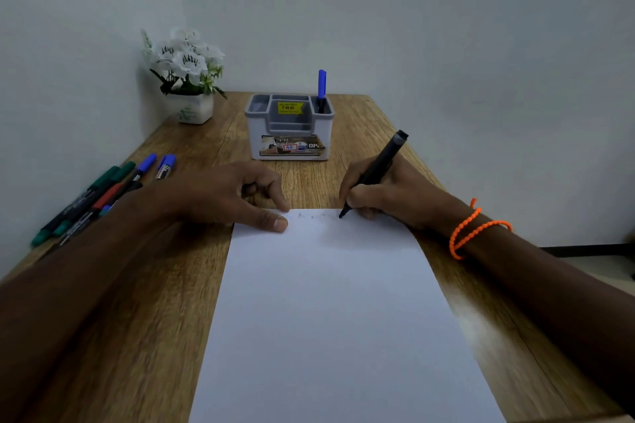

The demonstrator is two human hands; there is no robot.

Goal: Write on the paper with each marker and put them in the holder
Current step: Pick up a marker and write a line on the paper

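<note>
A white sheet of paper (330,312) lies lengthwise on the wooden table. My right hand (381,196) grips a black marker (378,168), its tip touching the paper's far edge beside faint marks. My left hand (223,196) rests at the sheet's far left corner, thumb pressing on the paper, fingers curled; whether they hold something I cannot see. A grey and white holder (290,129) stands beyond the paper with one blue marker (321,87) upright in its right compartment. Several markers (99,194), green, red, black and blue-capped, lie in a row at the left.
A white pot of white flowers (187,79) stands in the far left corner against the wall. The wooden table (144,302) is narrow, its right edge close beside my right forearm. An orange cord bracelet (476,228) circles my right wrist.
</note>
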